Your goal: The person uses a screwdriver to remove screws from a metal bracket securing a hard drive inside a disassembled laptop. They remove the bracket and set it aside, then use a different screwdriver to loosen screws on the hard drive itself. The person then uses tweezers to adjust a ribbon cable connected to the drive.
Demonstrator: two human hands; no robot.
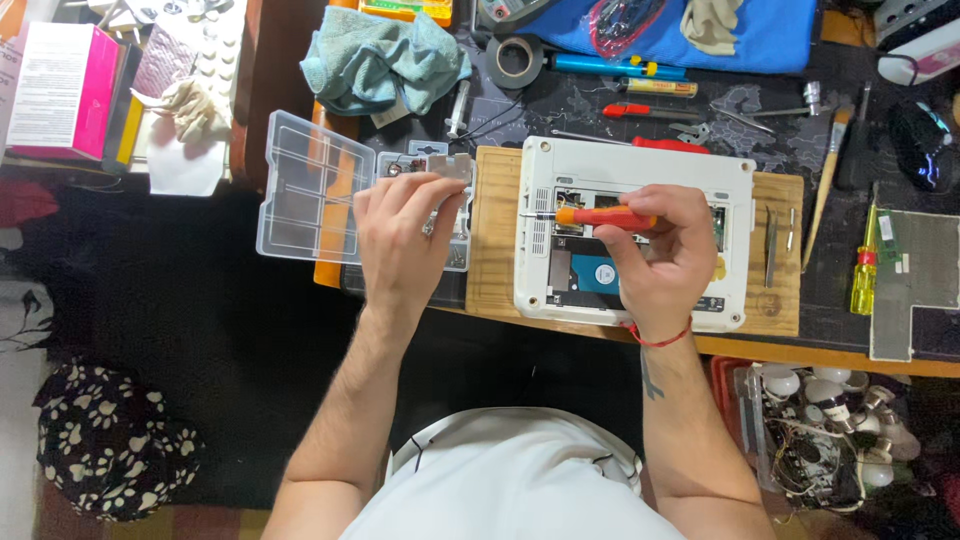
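A white laptop [640, 160] lies upside down on a wooden board [495, 230], its bottom panel off and inner parts showing. My right hand [665, 250] grips an orange-handled screwdriver [600, 216], held level with its tip pointing left over the open bay. My left hand [405, 240] rests over a clear plastic compartment box [310, 185] at the board's left edge, fingers pinching something small that I cannot make out. A grey metal cover plate [448, 165] lies just beyond its fingertips.
Beyond the laptop lie a teal cloth [385, 60], a tape roll [515, 60], pens and red-handled tools. Tweezers [771, 245], a brush [828, 180] and a yellow screwdriver [865, 270] sit to the right. A bin of bulbs [820, 430] stands below the desk edge.
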